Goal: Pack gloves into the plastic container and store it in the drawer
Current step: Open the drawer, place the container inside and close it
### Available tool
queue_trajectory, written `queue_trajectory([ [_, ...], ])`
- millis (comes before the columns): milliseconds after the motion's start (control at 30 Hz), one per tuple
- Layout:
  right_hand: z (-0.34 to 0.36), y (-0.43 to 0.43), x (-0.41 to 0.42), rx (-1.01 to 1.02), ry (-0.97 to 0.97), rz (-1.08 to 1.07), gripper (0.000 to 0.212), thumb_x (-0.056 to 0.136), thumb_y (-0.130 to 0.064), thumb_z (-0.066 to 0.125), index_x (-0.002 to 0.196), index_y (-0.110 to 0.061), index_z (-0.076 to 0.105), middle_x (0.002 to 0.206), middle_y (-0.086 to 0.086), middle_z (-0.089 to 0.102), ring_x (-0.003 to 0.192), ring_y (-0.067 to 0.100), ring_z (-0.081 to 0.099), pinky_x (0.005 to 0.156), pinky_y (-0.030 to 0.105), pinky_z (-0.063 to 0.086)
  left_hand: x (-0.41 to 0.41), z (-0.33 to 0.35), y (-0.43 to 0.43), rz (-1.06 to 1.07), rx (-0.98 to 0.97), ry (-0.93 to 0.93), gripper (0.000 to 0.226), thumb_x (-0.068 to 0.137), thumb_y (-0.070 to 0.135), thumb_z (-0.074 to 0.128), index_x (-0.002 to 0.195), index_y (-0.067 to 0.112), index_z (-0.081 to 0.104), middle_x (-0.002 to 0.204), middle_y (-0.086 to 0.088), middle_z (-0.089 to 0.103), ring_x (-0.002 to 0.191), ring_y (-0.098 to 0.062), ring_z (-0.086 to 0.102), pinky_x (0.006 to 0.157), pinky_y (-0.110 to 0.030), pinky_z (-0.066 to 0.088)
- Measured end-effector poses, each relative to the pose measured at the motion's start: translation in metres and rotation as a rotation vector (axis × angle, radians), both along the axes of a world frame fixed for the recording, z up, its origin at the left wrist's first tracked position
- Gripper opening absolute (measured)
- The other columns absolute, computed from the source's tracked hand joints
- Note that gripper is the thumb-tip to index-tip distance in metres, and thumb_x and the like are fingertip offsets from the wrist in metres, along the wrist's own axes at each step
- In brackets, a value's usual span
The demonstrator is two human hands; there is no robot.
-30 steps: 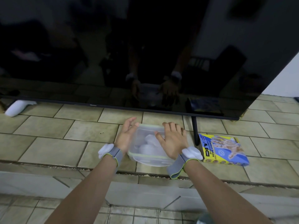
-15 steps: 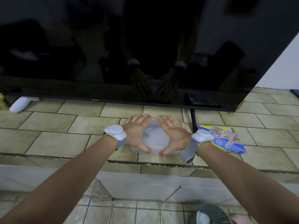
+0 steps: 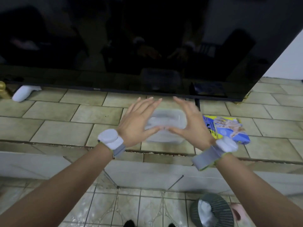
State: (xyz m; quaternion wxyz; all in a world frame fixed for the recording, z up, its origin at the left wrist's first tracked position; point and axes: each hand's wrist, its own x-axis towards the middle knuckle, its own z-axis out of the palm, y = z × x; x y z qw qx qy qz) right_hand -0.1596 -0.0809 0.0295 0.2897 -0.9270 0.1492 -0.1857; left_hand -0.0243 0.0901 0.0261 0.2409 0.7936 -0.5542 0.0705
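A clear plastic container (image 3: 165, 119) with its lid on rests on the tiled ledge (image 3: 62, 131) just in front of the TV. Pale shapes show faintly through the lid, too blurred to tell what they are. My left hand (image 3: 136, 122) and my right hand (image 3: 188, 124) hover flat over the container, fingers spread and thumbs nearly meeting above its near edge. The TV's reflection shows both hands raised clear of the lid. A yellow and blue glove box (image 3: 229, 128) lies flat to the right of the container.
A large black TV screen (image 3: 147, 38) stands close behind the container, and its thin stand leg (image 3: 197, 103) is beside my right hand. A white object (image 3: 24, 94) lies at the far left. A dark bin (image 3: 213, 210) sits on the floor below the ledge.
My hands held the container's sides, then lay flat on its lid. Now they have lifted off with fingers spread; the container stays on the ledge.
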Motion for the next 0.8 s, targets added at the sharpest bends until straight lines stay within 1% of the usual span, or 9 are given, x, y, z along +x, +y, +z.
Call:
queue_trajectory([
  [33, -0.003, 0.003, -0.013, 0.196, -0.123, -0.067, 0.062, 0.072, -0.051, 0.073, 0.126, -0.032, 0.05, 0.12, 0.004, 0.059, 0.107, 0.012, 0.056, 0.088, 0.026, 0.043, -0.013, -0.002, 0.007, 0.014, -0.153, 0.085, 0.062, 0.09, 0.045, 0.058, 0.143, 0.017, 0.041, 0.138, 0.0, 0.053, 0.131, -0.019, 0.043, 0.111, -0.038, 0.032],
  [100, -0.019, 0.006, -0.036, 0.552, -0.223, -0.122, 0.018, 0.081, -0.03, 0.073, 0.09, -0.018, 0.063, 0.076, 0.015, 0.062, 0.062, 0.014, 0.055, 0.058, 0.026, 0.045, -0.033, -0.018, 0.019, 0.007, -0.268, 0.315, 0.028, 0.092, 0.023, 0.058, 0.119, 0.014, 0.059, 0.106, 0.002, 0.065, 0.102, -0.015, 0.059, 0.091, -0.03, 0.045],
  [233, -0.082, 0.018, -0.066, 0.814, 0.2, -0.017, 0.024, 0.089, -0.017, 0.064, 0.067, -0.006, 0.063, 0.051, 0.007, 0.058, 0.038, 0.014, 0.049, 0.04, 0.02, 0.042, -0.054, -0.08, 0.026, 0.008, 0.04, 0.886, 0.014, 0.095, 0.013, 0.054, 0.095, 0.013, 0.068, 0.072, 0.003, 0.066, 0.062, -0.015, 0.065, 0.066, -0.034, 0.057],
  [400, -0.173, 0.016, -0.065, 1.327, 0.633, -0.276, 0.022, 0.097, -0.003, 0.043, 0.084, 0.0, 0.061, 0.057, 0.008, 0.071, 0.049, 0.019, 0.069, 0.049, 0.025, 0.054, -0.055, -0.09, 0.015, 0.103, 0.0, 1.402, 0.025, 0.098, 0.014, 0.052, 0.097, -0.001, 0.072, 0.074, -0.019, 0.073, 0.066, -0.028, 0.072, 0.067, -0.034, 0.057],
  [467, -0.198, 0.009, -0.062, 1.574, 0.586, -0.475, 0.025, 0.099, -0.006, 0.035, 0.099, 0.005, 0.058, 0.083, 0.022, 0.073, 0.073, 0.031, 0.073, 0.065, 0.033, 0.058, -0.051, -0.089, 0.016, -0.027, 0.102, 1.431, 0.03, 0.097, 0.016, 0.053, 0.095, -0.007, 0.073, 0.088, -0.026, 0.074, 0.082, -0.03, 0.073, 0.079, -0.034, 0.058],
  [533, -0.225, 0.006, -0.06, 1.675, 0.48, -0.661, 0.035, 0.102, -0.007, 0.029, 0.129, 0.008, 0.044, 0.128, 0.031, 0.055, 0.11, 0.041, 0.059, 0.099, 0.041, 0.045, -0.05, -0.099, 0.021, -0.099, 0.17, 1.355, 0.027, 0.096, 0.015, 0.056, 0.098, -0.004, 0.075, 0.094, -0.021, 0.076, 0.092, -0.024, 0.073, 0.089, -0.029, 0.055],
  [600, -0.254, 0.009, -0.06, 1.743, 0.341, -0.776, 0.041, 0.103, -0.01, 0.025, 0.138, 0.011, 0.033, 0.144, 0.029, 0.04, 0.129, 0.043, 0.044, 0.108, 0.045, 0.034, -0.058, -0.121, 0.025, -0.115, 0.275, 1.292, 0.026, 0.096, 0.02, 0.058, 0.11, 0.007, 0.074, 0.107, -0.006, 0.076, 0.106, -0.012, 0.069, 0.098, -0.021, 0.049],
  [700, -0.291, 0.014, -0.059, 1.723, 0.196, -0.854, 0.03, 0.099, -0.006, 0.033, 0.123, 0.005, 0.047, 0.139, 0.029, 0.046, 0.112, 0.039, 0.054, 0.101, 0.046, 0.04, -0.071, -0.183, 0.027, 0.021, 0.407, 1.246, 0.041, 0.091, 0.037, 0.063, 0.13, 0.022, 0.064, 0.131, 0.007, 0.065, 0.122, -0.003, 0.058, 0.107, -0.018, 0.039],
  [800, -0.322, 0.014, -0.056, 1.725, 0.047, -0.902, 0.035, 0.094, 0.003, 0.032, 0.125, 0.001, 0.049, 0.13, 0.025, 0.052, 0.107, 0.035, 0.054, 0.099, 0.045, 0.043, -0.069, -0.251, 0.022, 0.452, 0.306, 1.631, 0.057, 0.088, 0.036, 0.066, 0.136, 0.009, 0.054, 0.138, -0.011, 0.059, 0.124, -0.023, 0.057, 0.108, -0.036, 0.042],
])
